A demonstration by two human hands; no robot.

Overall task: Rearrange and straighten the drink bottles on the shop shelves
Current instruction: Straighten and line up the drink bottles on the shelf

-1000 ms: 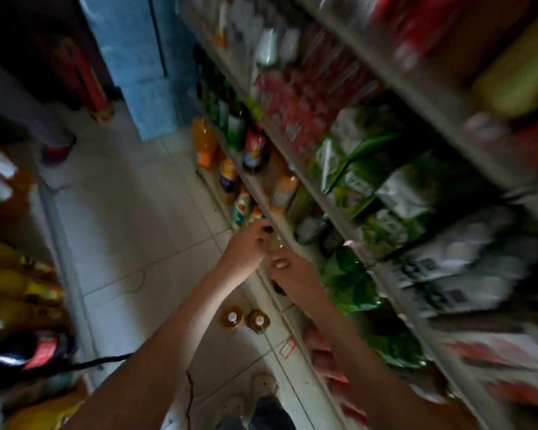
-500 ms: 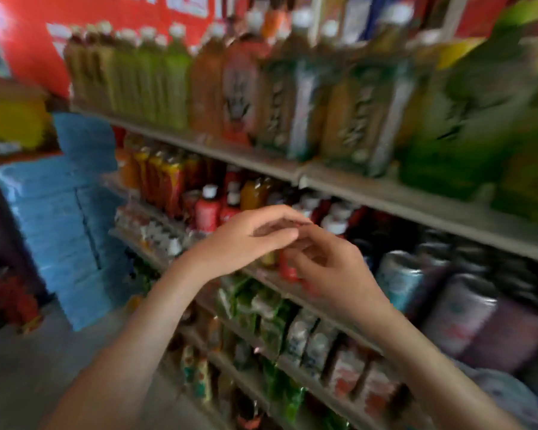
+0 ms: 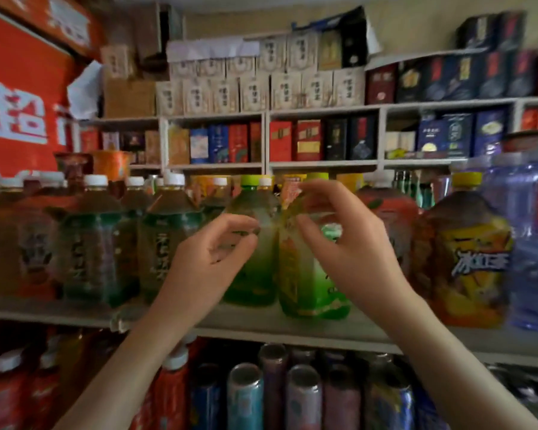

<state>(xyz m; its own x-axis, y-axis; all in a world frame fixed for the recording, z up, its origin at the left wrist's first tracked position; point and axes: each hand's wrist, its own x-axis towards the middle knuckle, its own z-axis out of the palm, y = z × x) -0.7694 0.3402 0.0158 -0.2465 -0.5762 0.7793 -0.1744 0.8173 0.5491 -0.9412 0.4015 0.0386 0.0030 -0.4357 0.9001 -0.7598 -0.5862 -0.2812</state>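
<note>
Left hand (image 3: 212,265) and right hand (image 3: 351,243) are up side by side in front of the shelf (image 3: 261,327). Fingers (image 3: 241,221) on both are half curled and hold nothing I can see. Whether they touch anything is too blurred to tell.

Just behind them are two green bottles at the shelf's front edge: left bottle (image 3: 255,274) and right bottle (image 3: 311,293), upright and touching or nearly so. The right one stands a bit further forward.

My read: both look full, so fairly heavy for one hand. They're probably thin plastic that gives under a squeeze, with a slick label film. Best hold is likely a wrap round the body under the shoulder, not the cap. Slide rather than lift.

Tea bottles (image 3: 165,243) crowd the left and a yellow-label bottle (image 3: 466,259) sits to the right, so a knock is possible. Boxes (image 3: 308,141) line the far wall.
</note>
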